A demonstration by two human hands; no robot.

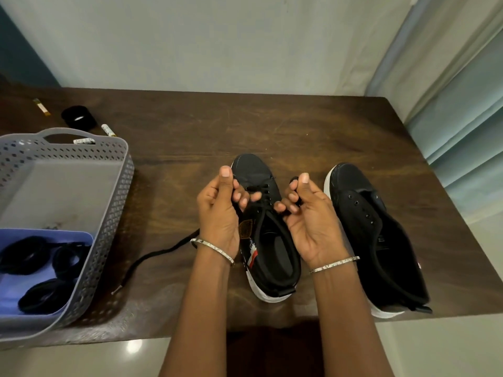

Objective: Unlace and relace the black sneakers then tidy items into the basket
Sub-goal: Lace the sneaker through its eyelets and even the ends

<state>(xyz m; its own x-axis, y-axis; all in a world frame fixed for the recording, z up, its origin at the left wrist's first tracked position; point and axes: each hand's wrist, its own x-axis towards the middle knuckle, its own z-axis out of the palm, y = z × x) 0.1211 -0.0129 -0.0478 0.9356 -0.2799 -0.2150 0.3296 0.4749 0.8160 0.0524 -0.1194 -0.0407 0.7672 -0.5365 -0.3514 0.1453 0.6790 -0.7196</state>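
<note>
Your left hand (217,213) and right hand (310,219) pinch the lace (255,189) of the sneaker (261,170) beneath them, seemingly unlacing; next, pull it from the eyelets

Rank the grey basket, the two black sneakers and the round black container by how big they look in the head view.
1. grey basket
2. laced sneaker and unlaced sneaker: about alike, not ranked
3. round black container
</note>
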